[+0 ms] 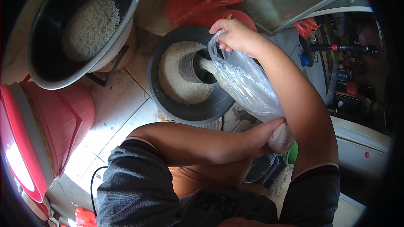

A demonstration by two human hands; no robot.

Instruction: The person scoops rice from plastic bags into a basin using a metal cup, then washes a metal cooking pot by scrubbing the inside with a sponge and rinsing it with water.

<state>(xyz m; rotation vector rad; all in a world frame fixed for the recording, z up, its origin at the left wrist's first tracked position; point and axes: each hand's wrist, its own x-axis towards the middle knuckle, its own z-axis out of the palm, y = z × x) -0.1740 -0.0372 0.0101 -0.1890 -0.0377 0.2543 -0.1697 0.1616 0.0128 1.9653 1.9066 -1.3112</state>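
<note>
At the left there is a pink bucket (80, 96) beside white floor tiles (122, 109); near the top, a red plastic bag (198, 6).

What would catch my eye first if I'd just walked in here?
Probably the clear plastic bag in the middle, its mouth held by the right hand and its lower end by the left hand. Pale grain spills from it into a cup in the grey basin. At far left, the big pink bucket stands out.

Translucent whitish bag (256, 90), white rice (168, 73), grey basin (221, 104)
</note>
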